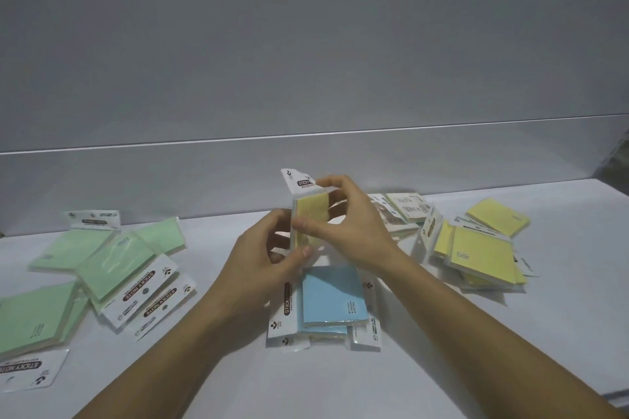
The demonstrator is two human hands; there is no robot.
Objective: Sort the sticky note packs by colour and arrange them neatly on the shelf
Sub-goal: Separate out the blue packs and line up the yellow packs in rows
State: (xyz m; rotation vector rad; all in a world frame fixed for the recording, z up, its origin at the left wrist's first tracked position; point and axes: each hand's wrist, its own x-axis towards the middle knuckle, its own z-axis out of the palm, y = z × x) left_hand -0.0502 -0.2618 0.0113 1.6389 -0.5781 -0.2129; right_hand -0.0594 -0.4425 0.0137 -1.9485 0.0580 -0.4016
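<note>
Above the middle of the white shelf (340, 384), both hands hold one yellow sticky note pack (311, 219) upright.

Left hand (258, 262) has its fingers closed on the pack's lower edge; right hand (354, 228) pinches its top and side, thumb across the front, the white header card pointing up. Below them, at the centre, lies a stack of blue packs (333, 296). Green packs (98, 265) are spread loosely and overlapping toward the left edge; more yellow packs (480, 255) are heaped toward the right edge, with a few mixed packs (405, 207) near the back wall.
</note>
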